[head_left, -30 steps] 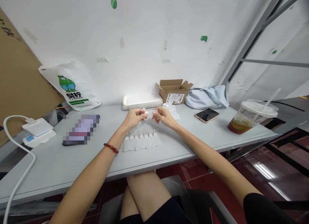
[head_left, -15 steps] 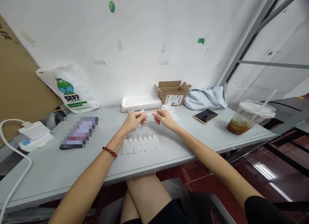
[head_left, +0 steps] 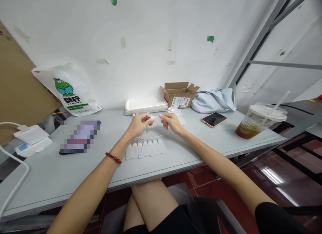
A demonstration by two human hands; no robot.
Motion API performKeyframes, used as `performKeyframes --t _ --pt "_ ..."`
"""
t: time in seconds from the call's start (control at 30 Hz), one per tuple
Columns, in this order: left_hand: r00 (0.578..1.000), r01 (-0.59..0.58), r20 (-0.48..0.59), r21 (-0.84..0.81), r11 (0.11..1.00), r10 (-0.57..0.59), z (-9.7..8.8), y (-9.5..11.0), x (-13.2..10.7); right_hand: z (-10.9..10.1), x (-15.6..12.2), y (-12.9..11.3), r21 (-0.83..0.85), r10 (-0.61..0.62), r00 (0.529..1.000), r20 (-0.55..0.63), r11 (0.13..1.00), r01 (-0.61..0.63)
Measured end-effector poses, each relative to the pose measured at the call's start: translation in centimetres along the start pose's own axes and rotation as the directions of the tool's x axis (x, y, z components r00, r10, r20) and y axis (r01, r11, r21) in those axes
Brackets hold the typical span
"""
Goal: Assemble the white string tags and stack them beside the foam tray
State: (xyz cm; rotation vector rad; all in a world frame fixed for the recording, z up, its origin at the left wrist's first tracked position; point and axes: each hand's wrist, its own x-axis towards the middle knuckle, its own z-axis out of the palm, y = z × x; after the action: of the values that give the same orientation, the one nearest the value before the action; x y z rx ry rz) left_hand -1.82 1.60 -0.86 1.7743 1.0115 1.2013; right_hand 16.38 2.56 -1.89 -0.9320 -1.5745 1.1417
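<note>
Along a pale grey tabletop [head_left: 62, 180], against a white wall [head_left: 143, 32] marked with old tape, a brown cardboard box [head_left: 179, 92] with raised flaps is standing beside a stack of flat white trays [head_left: 146, 107]. A printed white plastic bag [head_left: 69, 93] is sitting at the left; a clear plastic cup [head_left: 251, 121] of brown drink is standing at the right. Red floor tiles [head_left: 201, 175] are showing below. Between the trays and me, my left hand [head_left: 141, 125] is pinching a small whitish piece [head_left: 148, 113], mostly hidden. My right hand [head_left: 172, 123] is pressing thumb and forefinger together; whether they are gripping it too, I cannot tell. Nearer me, a row of translucent white corded tags [head_left: 146, 150] is lying flat. Compared with a second ago, my right thumb and forefinger are meeting, no longer standing apart, while the tags are keeping their row.
</note>
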Motion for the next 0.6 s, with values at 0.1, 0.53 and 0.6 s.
performKeyframes --t 0.1,0.53,0.6 --pt "1.000 -0.007 -0.002 0.004 1.000 0.007 0.2 -0.1 0.0 0.2 0.0 0.0 0.085 0.078 0.997 0.005 0.993 -0.078" --pt "0.954 0.295 0.098 -0.113 0.949 -0.284 -0.4 1.5 -0.3 -0.4 0.2 -0.1 -0.064 -0.095 0.993 0.067 0.993 0.099" --pt "0.947 0.312 0.111 -0.114 0.943 -0.300 -0.2 1.4 -0.3 -0.6 0.1 -0.3 -0.068 -0.083 0.992 0.094 0.994 0.089"
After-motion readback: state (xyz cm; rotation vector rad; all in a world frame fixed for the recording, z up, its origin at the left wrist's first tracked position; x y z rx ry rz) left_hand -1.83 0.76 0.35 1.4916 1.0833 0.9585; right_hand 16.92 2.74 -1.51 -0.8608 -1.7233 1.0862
